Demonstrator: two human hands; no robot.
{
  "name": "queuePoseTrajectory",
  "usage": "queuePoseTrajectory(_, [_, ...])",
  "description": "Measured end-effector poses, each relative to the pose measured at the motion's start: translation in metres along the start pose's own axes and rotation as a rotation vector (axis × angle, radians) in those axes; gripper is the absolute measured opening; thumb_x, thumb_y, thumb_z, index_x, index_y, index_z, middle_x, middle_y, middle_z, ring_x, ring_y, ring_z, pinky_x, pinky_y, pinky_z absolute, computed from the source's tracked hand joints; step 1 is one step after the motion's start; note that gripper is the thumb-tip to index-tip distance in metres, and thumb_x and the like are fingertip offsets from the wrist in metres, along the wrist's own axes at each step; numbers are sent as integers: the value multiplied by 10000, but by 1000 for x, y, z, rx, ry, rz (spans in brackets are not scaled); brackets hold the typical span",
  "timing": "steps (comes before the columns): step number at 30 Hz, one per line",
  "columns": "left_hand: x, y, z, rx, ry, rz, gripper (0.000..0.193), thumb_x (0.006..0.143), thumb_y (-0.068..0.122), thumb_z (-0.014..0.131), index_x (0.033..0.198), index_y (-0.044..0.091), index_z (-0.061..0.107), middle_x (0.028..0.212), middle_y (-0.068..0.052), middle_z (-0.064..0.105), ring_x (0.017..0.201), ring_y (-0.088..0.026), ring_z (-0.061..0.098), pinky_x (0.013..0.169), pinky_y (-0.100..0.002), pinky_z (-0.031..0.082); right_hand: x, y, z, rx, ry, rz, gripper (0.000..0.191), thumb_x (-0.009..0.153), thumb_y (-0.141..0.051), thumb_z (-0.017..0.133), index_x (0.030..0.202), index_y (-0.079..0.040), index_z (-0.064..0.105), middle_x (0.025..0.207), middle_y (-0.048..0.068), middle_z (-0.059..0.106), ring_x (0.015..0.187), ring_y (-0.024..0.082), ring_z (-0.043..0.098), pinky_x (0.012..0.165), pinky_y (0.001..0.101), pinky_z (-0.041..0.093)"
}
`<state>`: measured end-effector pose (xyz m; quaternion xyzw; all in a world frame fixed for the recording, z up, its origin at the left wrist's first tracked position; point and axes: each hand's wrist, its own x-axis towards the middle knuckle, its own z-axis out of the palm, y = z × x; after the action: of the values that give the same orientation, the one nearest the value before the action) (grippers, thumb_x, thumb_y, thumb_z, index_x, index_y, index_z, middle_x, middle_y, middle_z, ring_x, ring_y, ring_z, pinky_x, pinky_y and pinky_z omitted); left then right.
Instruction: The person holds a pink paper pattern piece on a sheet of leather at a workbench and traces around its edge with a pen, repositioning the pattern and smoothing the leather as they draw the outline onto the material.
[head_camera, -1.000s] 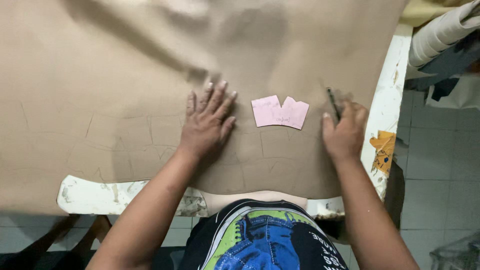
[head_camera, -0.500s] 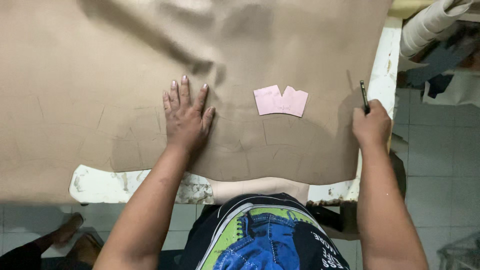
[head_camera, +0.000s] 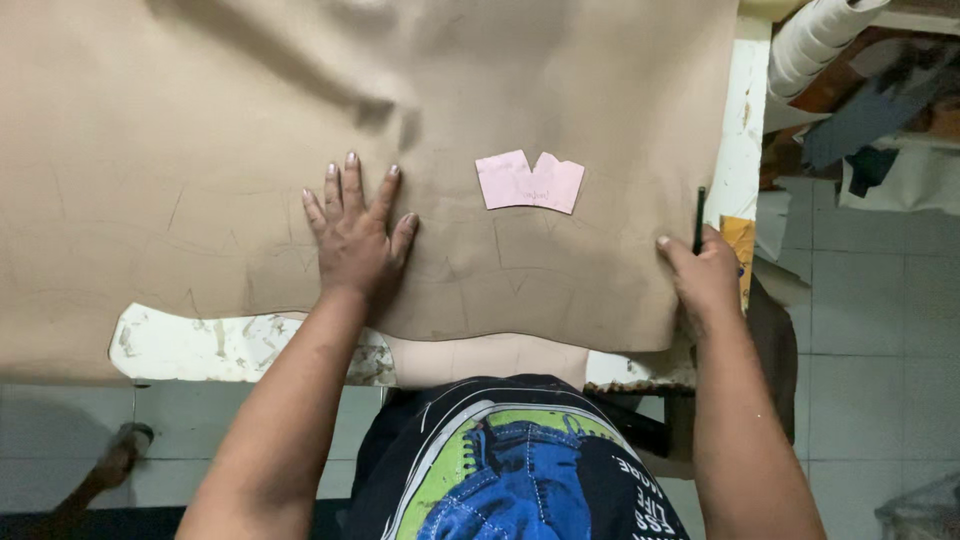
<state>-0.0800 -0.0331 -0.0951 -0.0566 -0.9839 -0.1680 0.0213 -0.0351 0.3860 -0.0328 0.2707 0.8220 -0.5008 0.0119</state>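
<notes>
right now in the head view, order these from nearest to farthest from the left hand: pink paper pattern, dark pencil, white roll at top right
1. Pink paper pattern: just right of the left hand, lying on the tan leather sheet.
2. Dark pencil: farther right, upright in the right hand at the sheet's right edge.
3. White roll: farthest, in the top right corner beyond the table edge.

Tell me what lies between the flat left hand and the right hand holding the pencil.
In the head view, between the left hand and right hand stretches the tan leather sheet, bearing one pink notched paper pattern piece.
</notes>
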Motion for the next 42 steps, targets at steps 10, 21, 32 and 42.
queuePoseTrajectory(10, [-3, 1, 4, 85, 6, 47, 587, 1006, 517, 506, 1545, 283, 498, 1669, -207, 253, 1518, -504, 181, 1167, -729, 47, -15, 1, -27, -234, 132, -10, 321, 842, -224, 817, 1046, -1, 709, 946, 121, 747, 818, 215, 700, 735, 346, 544])
queuePoseTrajectory(21, [69, 22, 3, 0, -173, 341, 560, 985, 473, 492, 1530, 353, 444, 1673, -73, 252, 1536, -437, 129, 1129, -783, 8, -18, -20, 26, -751, 244, -40, 505, 834, -270, 866, 1248, -66, 662, 1260, 149, 639, 1149, 322, 629, 963, 465, 466])
queuePoseTrajectory(32, [55, -10, 1, -265, -62, 454, 501, 983, 335, 579, 1454, 166, 572, 1587, -90, 477, 1489, -317, 397, 1230, -574, 224, 5, -76, 98, -509, -125, -207, 562, 755, -214, 862, 1254, -47, 662, 1214, 123, 639, 1110, 300, 636, 945, 383, 498])
queuePoseTrajectory(42, [55, -46, -15, -1563, -479, -473, 346, 1004, 257, 632, 1199, -27, 673, 981, -78, 746, 786, -123, 685, 730, -280, 567, -56, -83, 178, -185, -147, -690, 213, 858, -15, 748, 1069, -34, 766, 1089, 94, 674, 1000, 209, 690, 843, 316, 568])
